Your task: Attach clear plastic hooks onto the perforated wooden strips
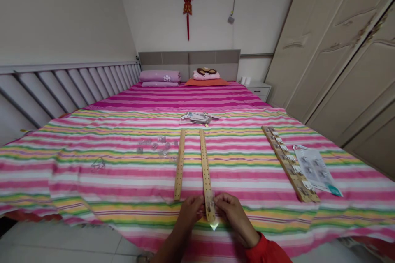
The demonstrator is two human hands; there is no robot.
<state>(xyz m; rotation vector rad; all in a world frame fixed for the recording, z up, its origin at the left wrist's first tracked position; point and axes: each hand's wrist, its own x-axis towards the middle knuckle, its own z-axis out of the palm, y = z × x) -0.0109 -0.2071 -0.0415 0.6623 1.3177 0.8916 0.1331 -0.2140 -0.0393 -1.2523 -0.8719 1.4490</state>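
Over the near end of a perforated wooden strip (204, 158), a small clear plastic piece (210, 202) with a metal part lies between my hands. My left hand (190, 210) is closed, its fingertips pinching at the left edge of the piece, close against the strip. From the right side, my right hand (228, 207) pinches the piece's other edge. A bright glint shows at its lower corner. A second perforated strip (179, 164) lies parallel, to the left. Several clear pieces with small metal parts (163, 154) are scattered left of that strip.
At the right, a wooden board (285, 162) carries a row of metal and white fittings beside a blister card (316, 168). Clear packaging (196, 118) lies farther up the striped bedsheet (240, 148). A thin clear scrap (98, 164) is at left. Slatted railing (77, 84) borders the bed.
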